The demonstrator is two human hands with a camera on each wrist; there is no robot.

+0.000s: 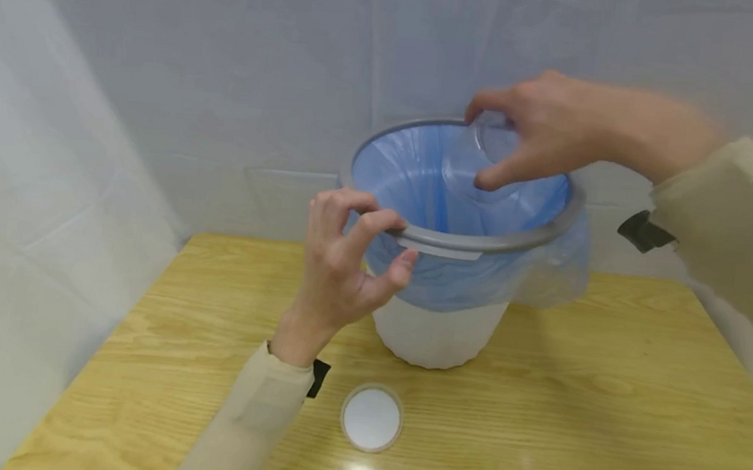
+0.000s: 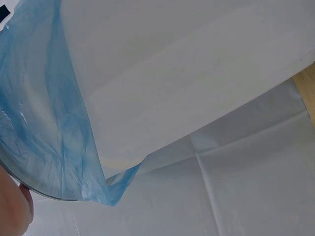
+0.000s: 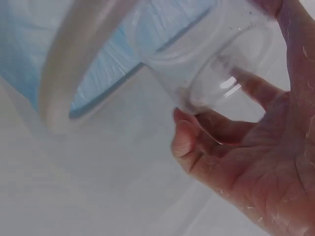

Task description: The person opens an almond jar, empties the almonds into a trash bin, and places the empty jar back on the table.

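clear cup in right grip — over bin

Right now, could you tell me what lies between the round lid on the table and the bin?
In the head view, only bare wooden table separates the lid from the bin.
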